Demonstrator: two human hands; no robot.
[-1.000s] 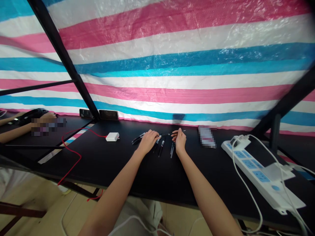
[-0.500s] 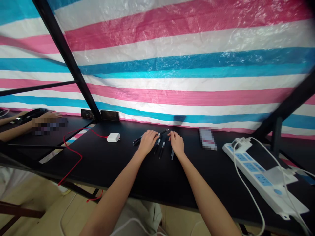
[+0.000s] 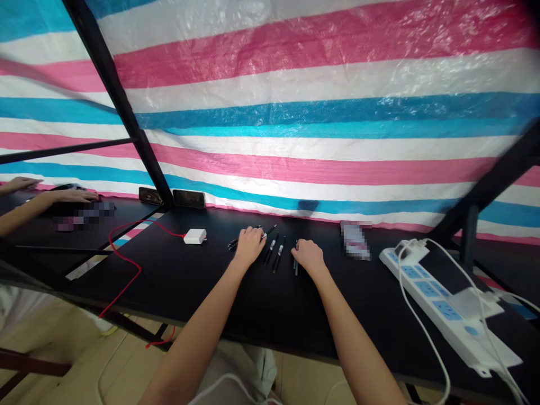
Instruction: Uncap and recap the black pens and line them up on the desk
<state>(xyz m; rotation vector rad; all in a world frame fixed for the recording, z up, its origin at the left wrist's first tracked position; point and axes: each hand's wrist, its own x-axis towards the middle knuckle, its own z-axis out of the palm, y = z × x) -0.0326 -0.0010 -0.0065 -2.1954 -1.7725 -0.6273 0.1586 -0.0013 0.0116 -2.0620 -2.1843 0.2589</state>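
Several black pens and pen parts lie in a row on the black table between my two hands. My left hand rests over the leftmost pens, its fingers curled down onto one of them. My right hand lies palm down with fingers bent, right beside a thin pen part; whether it grips anything is hidden.
A white adapter with a red cable sits left of the pens. A white power strip with white cords lies at the right. A small packet is behind my right hand. Another person's hands rest on the neighbouring table. A striped tarp hangs behind.
The long pen part held between both hands a second ago has been lowered to the table. My right hand has drawn back toward me and settled flat beside the pens.
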